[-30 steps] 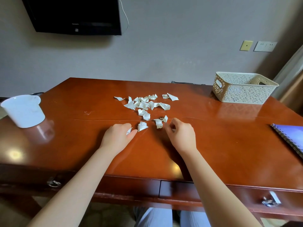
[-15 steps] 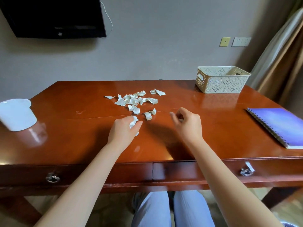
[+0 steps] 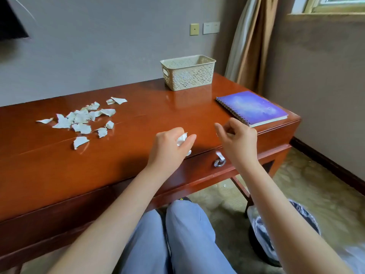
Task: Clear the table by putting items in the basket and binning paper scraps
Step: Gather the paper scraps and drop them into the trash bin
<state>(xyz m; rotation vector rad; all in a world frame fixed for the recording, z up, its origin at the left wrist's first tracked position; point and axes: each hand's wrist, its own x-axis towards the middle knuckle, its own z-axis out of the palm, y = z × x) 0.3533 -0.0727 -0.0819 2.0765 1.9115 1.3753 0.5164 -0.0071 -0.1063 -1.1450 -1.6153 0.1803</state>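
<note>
- Paper scraps (image 3: 83, 119) lay in a loose white heap on the left part of the counter (image 3: 138, 159). Some overlapped, and a few stray pieces sat apart at the heap's edges.
- The left hand (image 3: 167, 149) hovered over the counter's front edge, well to the right of the heap. Its fingers and thumb were curled round some crumpled scraps (image 3: 182, 138), and a bit of white also showed below the thumb.
- The right hand (image 3: 238, 142) was held up near the left, the two apart and not touching. Its fingers were curled in toward the thumb, and whether anything was pinched between them could not be told.
- A cream basket (image 3: 187, 76) with pierced sides stood upright at the back of the counter, near the wall. Most of its inside was hidden.
- A purple spiral notebook (image 3: 250, 107) lay flat and closed at the counter's right end. It was nearer the front than the basket and touched neither the basket nor the hands.
- A metal drawer pull (image 3: 219, 162) hung on the counter's front, below and between the hands.
- A dark bin (image 3: 258, 234) lined with clear plastic stood on the floor to the right of the person's knees, partly hidden by the right forearm.
- A small white speck (image 3: 224, 185) lay on the carpet under the counter.
- A brown curtain (image 3: 248, 42) hung in the corner behind the basket.
</note>
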